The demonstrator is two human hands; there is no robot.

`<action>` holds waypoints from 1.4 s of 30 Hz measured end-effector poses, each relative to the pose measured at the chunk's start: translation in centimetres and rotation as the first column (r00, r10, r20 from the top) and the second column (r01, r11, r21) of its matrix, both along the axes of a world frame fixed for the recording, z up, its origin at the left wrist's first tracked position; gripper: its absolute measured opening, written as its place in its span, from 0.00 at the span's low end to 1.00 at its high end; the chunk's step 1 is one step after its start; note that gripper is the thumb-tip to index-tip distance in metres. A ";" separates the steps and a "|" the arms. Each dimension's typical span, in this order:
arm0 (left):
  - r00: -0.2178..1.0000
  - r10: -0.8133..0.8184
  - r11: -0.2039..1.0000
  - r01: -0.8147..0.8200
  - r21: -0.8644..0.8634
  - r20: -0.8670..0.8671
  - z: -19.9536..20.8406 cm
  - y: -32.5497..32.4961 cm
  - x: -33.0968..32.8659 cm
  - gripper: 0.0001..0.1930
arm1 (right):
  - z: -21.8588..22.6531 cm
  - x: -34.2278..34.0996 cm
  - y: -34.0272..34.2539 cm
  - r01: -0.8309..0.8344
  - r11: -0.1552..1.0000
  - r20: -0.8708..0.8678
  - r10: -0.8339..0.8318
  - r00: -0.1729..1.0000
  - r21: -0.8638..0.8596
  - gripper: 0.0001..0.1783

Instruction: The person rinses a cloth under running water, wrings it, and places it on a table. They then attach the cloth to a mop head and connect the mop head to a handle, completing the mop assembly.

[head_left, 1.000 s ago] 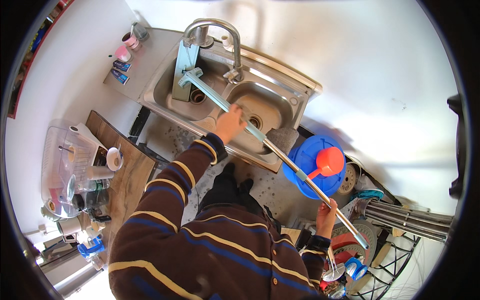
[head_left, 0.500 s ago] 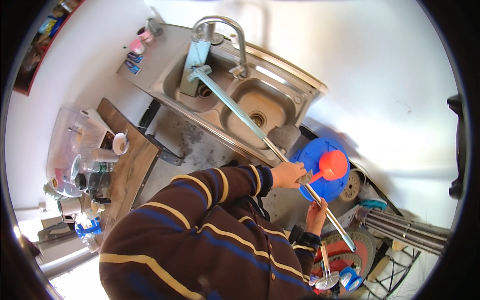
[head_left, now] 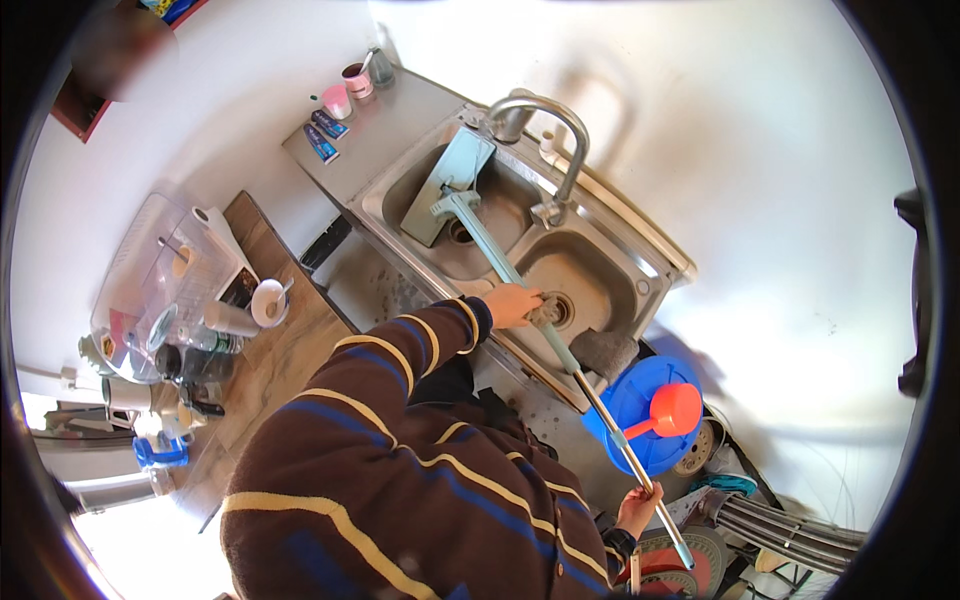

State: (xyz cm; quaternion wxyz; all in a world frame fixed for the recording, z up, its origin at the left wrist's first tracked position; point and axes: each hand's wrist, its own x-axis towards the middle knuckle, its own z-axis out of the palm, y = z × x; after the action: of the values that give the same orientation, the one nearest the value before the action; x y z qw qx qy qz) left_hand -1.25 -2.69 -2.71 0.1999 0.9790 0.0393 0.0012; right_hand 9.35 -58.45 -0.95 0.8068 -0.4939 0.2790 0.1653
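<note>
Over the sink (head_left: 595, 285), left arm stretched forward, left hand (head_left: 512, 305) grip closed on greyish rag (head_left: 547, 309) against long pole (head_left: 598, 405); beyond sink's near right corner, right hand (head_left: 637, 508) low, grasping pole's lower end. Pole's other end over sink's left basin.
</note>
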 end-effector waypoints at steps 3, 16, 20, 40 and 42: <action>0.990 0.125 0.992 -0.125 0.004 -0.069 -0.9 5.5 -0.9 0.23 | -0.2 0.0 1.4 0.084 0.996 0.005 -0.084 0.996 -0.025 0.12; 0.853 0.522 0.851 -0.522 -0.053 -0.020 -4.1 26.3 -1.9 0.20 | 3.3 -2.4 14.7 -0.201 0.317 -0.140 0.206 0.968 -0.927 0.14; 0.748 0.663 0.746 -0.663 -0.062 -0.026 -5.8 29.4 -2.8 0.24 | 1.2 -1.2 25.3 0.075 -0.004 0.042 0.799 0.600 -0.997 0.16; 0.819 0.552 0.797 -0.573 -0.191 -0.154 -5.2 31.0 -3.2 0.20 | -3.4 -2.4 37.4 -0.318 -0.184 -0.284 0.910 0.303 -0.930 0.25; 0.849 0.485 0.818 -0.526 -0.233 -0.212 -4.6 31.9 -2.7 0.21 | -2.5 -2.3 36.6 -0.244 -0.167 -0.235 0.930 0.284 -0.955 0.26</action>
State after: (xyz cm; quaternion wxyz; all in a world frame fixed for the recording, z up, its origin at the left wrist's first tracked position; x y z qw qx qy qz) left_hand -3.95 29.18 -7.31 0.3265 0.8920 0.3120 -0.0212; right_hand 7.04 -21.85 -3.45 0.1802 -0.9301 -0.2478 0.2025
